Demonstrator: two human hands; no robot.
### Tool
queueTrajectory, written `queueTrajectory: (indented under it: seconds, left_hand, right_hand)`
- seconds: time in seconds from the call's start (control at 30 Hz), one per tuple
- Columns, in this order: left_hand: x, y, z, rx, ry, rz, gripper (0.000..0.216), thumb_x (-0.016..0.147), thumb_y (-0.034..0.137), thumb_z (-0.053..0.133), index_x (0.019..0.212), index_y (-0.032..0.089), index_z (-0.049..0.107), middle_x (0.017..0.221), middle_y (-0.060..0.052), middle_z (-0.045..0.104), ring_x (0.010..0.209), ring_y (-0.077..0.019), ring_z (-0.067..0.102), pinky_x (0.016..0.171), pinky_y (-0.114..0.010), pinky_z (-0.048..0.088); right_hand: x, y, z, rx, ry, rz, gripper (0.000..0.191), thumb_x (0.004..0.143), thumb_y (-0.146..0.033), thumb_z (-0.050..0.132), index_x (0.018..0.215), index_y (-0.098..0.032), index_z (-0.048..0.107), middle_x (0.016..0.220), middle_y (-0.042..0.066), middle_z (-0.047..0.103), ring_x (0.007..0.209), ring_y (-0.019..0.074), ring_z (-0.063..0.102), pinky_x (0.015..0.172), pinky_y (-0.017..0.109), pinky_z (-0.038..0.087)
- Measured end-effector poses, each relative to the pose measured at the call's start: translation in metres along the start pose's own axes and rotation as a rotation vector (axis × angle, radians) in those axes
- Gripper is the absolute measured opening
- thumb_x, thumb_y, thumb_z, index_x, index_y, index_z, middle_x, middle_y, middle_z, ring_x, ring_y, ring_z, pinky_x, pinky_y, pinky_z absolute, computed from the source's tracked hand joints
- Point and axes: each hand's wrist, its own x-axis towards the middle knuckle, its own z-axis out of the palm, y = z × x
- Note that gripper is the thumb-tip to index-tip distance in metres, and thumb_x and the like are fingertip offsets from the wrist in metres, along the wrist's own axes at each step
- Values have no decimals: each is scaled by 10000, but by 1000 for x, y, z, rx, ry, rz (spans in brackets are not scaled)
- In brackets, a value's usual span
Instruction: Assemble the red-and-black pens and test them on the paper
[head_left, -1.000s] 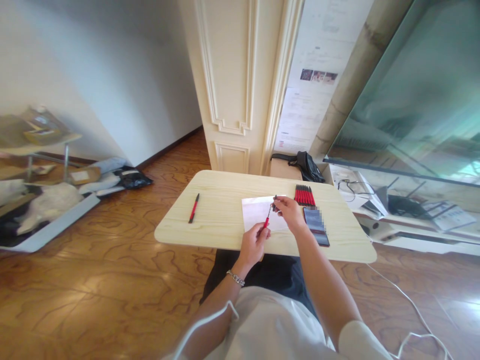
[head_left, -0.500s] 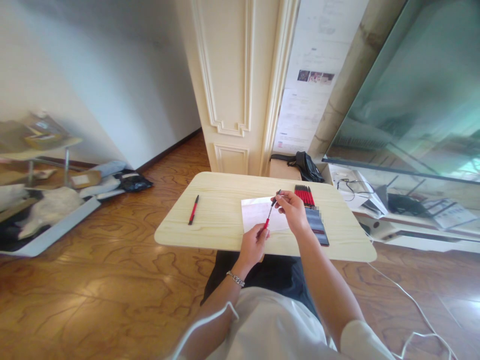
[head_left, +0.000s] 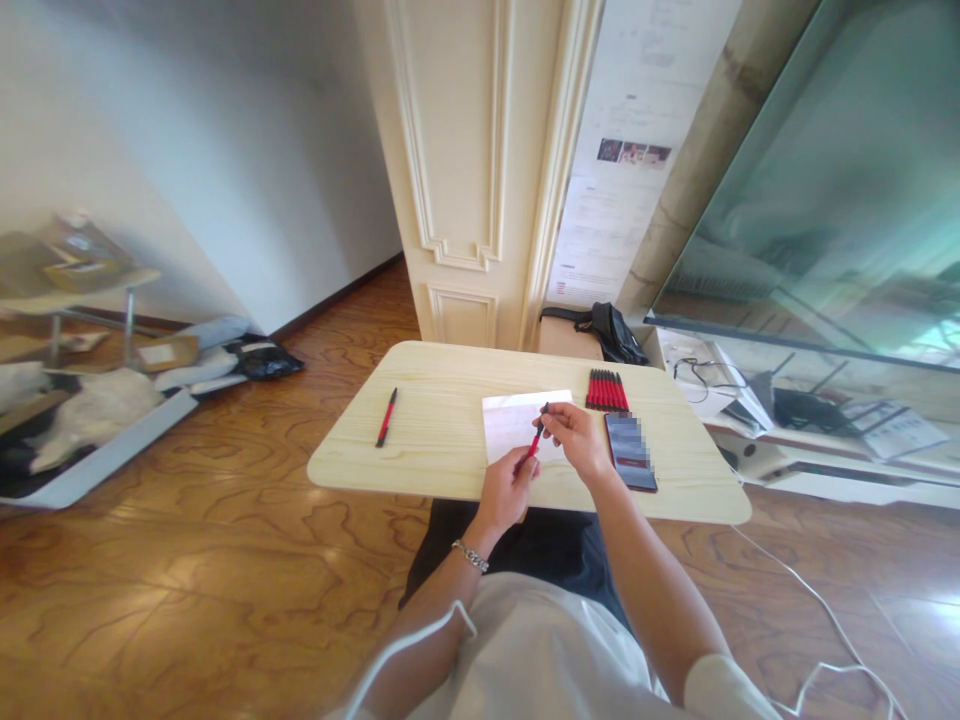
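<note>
Over the sheet of white paper (head_left: pixel 501 425), my two hands meet on one red and black pen (head_left: pixel 535 441). Its red barrel is closed in the fingers of my left hand (head_left: pixel 508 486), which wears a chain bracelet. My right hand (head_left: pixel 571 434) pinches the black upper part, and that part sits right against the red barrel. Another red and black pen (head_left: pixel 387 418) lies by itself on the left of the table. Several matching pens (head_left: pixel 607 391) lie side by side in a row beyond my right hand.
A phone (head_left: pixel 631 452) lies on the pale wooden table (head_left: pixel 442 400), right of my right hand. Behind the table sits a black bag (head_left: pixel 616 333). A white cable (head_left: pixel 814 597) runs across the floor at the right. Boxes and bags (head_left: pixel 105 410) fill the left side.
My right hand has come down toward the left one. The black upper part and the red barrel were apart with a thin shaft showing between; now they meet.
</note>
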Motion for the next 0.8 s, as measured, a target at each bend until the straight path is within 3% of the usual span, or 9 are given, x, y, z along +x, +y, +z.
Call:
queueTrajectory:
  seconds: [0.23, 0.43, 0.57, 0.7, 0.8]
  left_hand:
    - [3, 2, -5, -149, -73, -69, 383, 857, 472, 531, 1013, 140, 641, 700, -30, 635, 640, -135, 585, 644, -260, 471]
    - [8, 6, -19, -438, -233, -306, 373, 808, 476, 601, 870, 112, 652, 619, -33, 597, 485, -92, 528, 485, -218, 393]
    - [7, 8, -16, -372, -128, -312, 330, 752, 440, 673, 854, 128, 644, 673, -52, 650, 563, -138, 612, 541, -248, 467]
    - [1, 8, -7, -139, 38, -189, 265, 731, 407, 695, 822, 164, 639, 725, -50, 692, 656, -179, 658, 642, -303, 524]
    - [-6, 9, -3, 21, 103, -91, 237, 763, 409, 666, 838, 186, 650, 793, -47, 707, 710, -182, 665, 698, -307, 525]
  right_hand:
    - [-4, 7, 1, 8, -24, -6, 285, 753, -407, 625, 910, -171, 599, 834, 70, 699, 605, 125, 550, 504, 240, 367]
    - [-12, 10, 3, 80, -27, -16, 271, 769, -420, 619, 905, -188, 584, 865, 71, 689, 588, 116, 514, 526, 249, 382]
    - [-16, 12, 7, 54, 60, -29, 299, 737, -450, 654, 873, -192, 588, 755, 34, 659, 545, 111, 481, 517, 253, 379]
    - [-22, 16, 13, -41, 140, -22, 321, 742, -475, 642, 885, -188, 624, 646, -11, 577, 523, 117, 456, 502, 258, 357]
    - [-26, 18, 14, -145, 184, -23, 303, 745, -494, 638, 737, -192, 616, 580, -24, 516, 541, 127, 452, 520, 264, 353]
